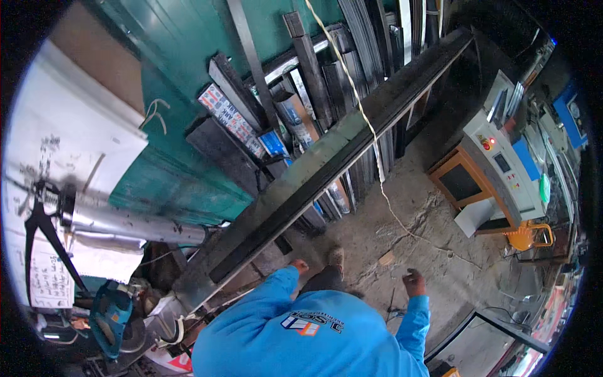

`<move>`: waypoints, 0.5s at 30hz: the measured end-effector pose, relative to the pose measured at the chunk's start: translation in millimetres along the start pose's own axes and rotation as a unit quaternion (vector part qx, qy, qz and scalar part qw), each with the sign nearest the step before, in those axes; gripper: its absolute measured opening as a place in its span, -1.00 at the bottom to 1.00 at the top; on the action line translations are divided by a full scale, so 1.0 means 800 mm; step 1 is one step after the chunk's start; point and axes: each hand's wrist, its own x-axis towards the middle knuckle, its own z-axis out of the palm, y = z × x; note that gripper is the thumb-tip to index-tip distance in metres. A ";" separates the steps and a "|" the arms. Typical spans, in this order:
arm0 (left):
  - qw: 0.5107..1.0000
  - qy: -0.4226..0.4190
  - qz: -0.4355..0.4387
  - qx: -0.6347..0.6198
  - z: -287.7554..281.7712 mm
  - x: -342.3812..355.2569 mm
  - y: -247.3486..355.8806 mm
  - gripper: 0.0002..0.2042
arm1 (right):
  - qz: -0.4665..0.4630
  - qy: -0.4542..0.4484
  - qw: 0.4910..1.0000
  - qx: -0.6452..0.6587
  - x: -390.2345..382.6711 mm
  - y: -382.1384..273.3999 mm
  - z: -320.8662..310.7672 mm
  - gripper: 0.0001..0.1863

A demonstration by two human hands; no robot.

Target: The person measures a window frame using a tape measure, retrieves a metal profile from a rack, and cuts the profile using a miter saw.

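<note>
My left hand (301, 266) hangs low in front of my body, near the side of a long dark workbench beam (326, 164) that runs diagonally across the view. It is small in the picture and its fingers are mostly hidden, so I cannot make out whether it is open. Out to the right, over the concrete floor (377, 232), my right hand (413, 283) is raised a little with loosely bent fingers slightly apart. Nothing shows in it, and it touches nothing visible. Both arms wear blue sleeves.
Metal profiles (308, 75) lean behind the beam against a green wall. A pale cord (358, 94) crosses the beam and trails over the floor. At left is a teal power saw (113, 317). A control-panel machine (502, 160) and an orange stool (527, 237) stand right; a framed panel (480, 345) lies lower right.
</note>
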 end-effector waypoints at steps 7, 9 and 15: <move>0.992 0.055 -0.092 -0.069 -0.018 0.018 0.019 -0.77 | -0.070 -0.024 0.994 -0.084 0.077 -0.076 -0.074 -0.60; 0.986 0.084 -0.094 -0.113 -0.010 0.015 0.020 -0.78 | -0.066 -0.071 0.990 -0.099 0.103 -0.093 -0.075 -0.60; 0.913 0.179 -0.142 -0.337 0.043 -0.051 0.017 -0.74 | -0.276 -0.163 0.942 -0.104 0.222 -0.154 -0.064 -0.51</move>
